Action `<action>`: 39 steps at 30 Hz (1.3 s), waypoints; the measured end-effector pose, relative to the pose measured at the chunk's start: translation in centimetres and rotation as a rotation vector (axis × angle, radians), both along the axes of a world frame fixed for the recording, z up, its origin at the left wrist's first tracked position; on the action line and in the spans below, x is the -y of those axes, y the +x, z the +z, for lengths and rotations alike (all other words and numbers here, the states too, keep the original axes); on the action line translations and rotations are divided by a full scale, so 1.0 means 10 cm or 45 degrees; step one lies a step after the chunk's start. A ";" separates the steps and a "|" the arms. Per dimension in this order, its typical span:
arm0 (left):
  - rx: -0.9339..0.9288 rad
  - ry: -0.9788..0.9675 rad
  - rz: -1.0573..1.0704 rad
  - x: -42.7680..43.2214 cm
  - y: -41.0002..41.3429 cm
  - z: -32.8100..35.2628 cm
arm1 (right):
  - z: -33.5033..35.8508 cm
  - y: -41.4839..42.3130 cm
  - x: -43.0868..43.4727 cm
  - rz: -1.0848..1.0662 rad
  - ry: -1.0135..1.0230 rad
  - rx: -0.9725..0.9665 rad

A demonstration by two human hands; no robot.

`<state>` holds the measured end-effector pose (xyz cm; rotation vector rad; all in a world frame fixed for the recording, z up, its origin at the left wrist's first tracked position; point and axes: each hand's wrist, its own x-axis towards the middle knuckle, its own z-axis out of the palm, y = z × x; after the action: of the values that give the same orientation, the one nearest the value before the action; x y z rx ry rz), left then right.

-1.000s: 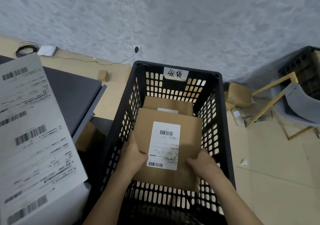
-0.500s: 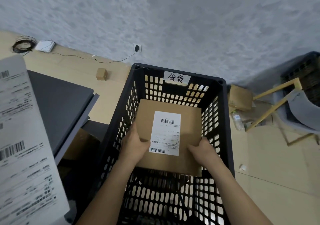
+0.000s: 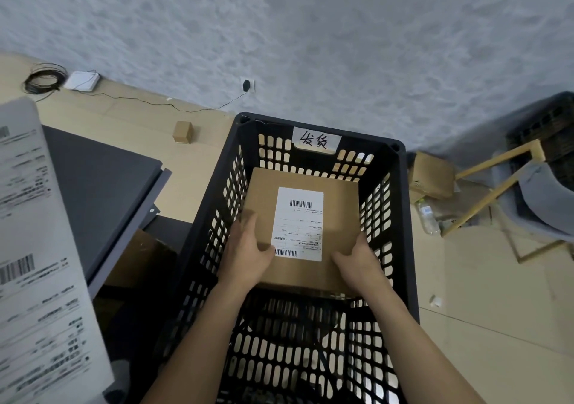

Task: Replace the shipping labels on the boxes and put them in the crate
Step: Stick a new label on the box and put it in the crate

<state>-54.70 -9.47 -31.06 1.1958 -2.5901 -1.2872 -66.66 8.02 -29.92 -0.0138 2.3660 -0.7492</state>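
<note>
A flat brown cardboard box [image 3: 338, 205] with a white shipping label [image 3: 298, 223] on top sits inside the black slotted crate [image 3: 400, 223], toward its far end. My left hand [image 3: 245, 254] grips the box's near left corner, thumb on top next to the label. My right hand [image 3: 357, 264] holds the near right corner, fingers wrapped over the edge. A handwritten white tag [image 3: 315, 139] is stuck on the crate's far wall. Whatever lies under the box is hidden.
A sheet of printed barcode labels [image 3: 34, 248] fills the left edge, over a dark table [image 3: 99, 192]. On the floor lie a small brown box [image 3: 183, 132], a white device with a coiled cable [image 3: 81, 80], another carton [image 3: 431, 178], a plastic bottle [image 3: 428, 217] and a wooden chair frame [image 3: 497, 183].
Both hands have carried the labelled box deeper and farther into the crate; it now covers the box that showed behind it a second ago. The view has shifted right.
</note>
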 end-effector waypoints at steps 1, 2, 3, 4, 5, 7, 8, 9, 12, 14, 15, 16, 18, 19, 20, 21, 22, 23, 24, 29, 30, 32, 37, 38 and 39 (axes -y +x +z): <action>-0.001 -0.001 0.001 0.00 0.00 0.00 | 0.00 0.01 -0.01 0.000 -0.011 -0.001; -0.004 -0.002 0.004 0.00 0.01 0.00 | 0.00 0.02 -0.01 0.001 -0.020 0.001; -0.002 0.002 0.006 0.00 0.00 0.00 | 0.00 0.03 -0.02 0.002 -0.029 0.002; -0.002 -0.003 0.000 0.00 0.00 -0.01 | 0.01 0.04 -0.02 0.005 -0.036 0.003; 0.003 -0.009 -0.009 0.01 0.00 -0.01 | 0.01 0.06 -0.02 0.009 -0.040 -0.001; 0.023 -0.019 -0.028 0.01 0.00 -0.02 | 0.01 0.08 -0.03 0.024 -0.033 -0.012; 0.034 -0.023 -0.031 0.01 0.00 -0.02 | 0.02 0.09 -0.03 0.030 -0.029 -0.013; 0.045 -0.027 -0.034 0.00 0.00 -0.03 | 0.01 0.09 -0.04 0.032 -0.025 -0.012; 0.066 -0.067 -0.050 -0.01 0.03 -0.06 | 0.02 0.12 -0.02 0.032 -0.008 -0.013; 0.081 -0.096 -0.051 -0.01 0.05 -0.08 | 0.02 0.13 -0.01 0.035 0.007 -0.029; 0.089 -0.105 -0.053 -0.02 0.06 -0.08 | 0.01 0.14 0.00 0.036 0.013 -0.033; 0.093 -0.105 -0.053 -0.03 0.07 -0.07 | 0.02 0.14 0.00 0.038 0.018 -0.033; 0.090 -0.115 -0.058 -0.04 0.09 -0.06 | 0.04 0.17 0.00 0.046 0.009 -0.049; 0.087 -0.127 -0.066 -0.04 0.10 -0.05 | 0.06 0.18 -0.01 0.051 0.000 -0.063; 0.084 -0.144 -0.073 -0.05 0.12 -0.03 | 0.08 0.20 -0.02 0.056 -0.011 -0.082; 0.082 -0.165 -0.076 -0.05 0.14 -0.02 | 0.10 0.23 -0.03 0.060 -0.029 -0.106; 0.070 -0.190 -0.082 -0.06 0.16 0.01 | 0.14 0.25 -0.04 0.068 -0.042 -0.134; 0.044 -0.212 -0.093 -0.08 0.19 0.05 | 0.18 0.28 -0.06 0.083 -0.056 -0.169; 0.003 -0.231 -0.107 -0.10 0.21 0.11 | 0.23 0.31 -0.07 0.108 -0.070 -0.204; -0.154 -0.346 -0.206 -0.34 0.34 0.52 | 0.60 0.54 -0.17 0.239 -0.142 -0.418; -0.173 -0.374 -0.226 -0.38 0.36 0.59 | 0.67 0.59 -0.19 0.269 -0.153 -0.467; -0.195 -0.407 -0.254 -0.44 0.41 0.73 | 0.80 0.68 -0.21 0.324 -0.179 -0.552; -0.227 -0.486 -0.298 -0.62 0.53 1.08 | 1.10 0.84 -0.27 0.401 -0.245 -0.667; -0.239 -0.496 -0.291 -0.67 0.59 1.17 | 1.16 0.87 -0.29 0.419 -0.269 -0.685; -0.247 -0.516 -0.284 -0.72 0.64 1.25 | 1.22 0.90 -0.32 0.439 -0.292 -0.708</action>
<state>-48.27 -2.25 -18.57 0.6976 -2.7105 -0.7898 -57.66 11.20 -17.74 -0.7997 2.6610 -0.9239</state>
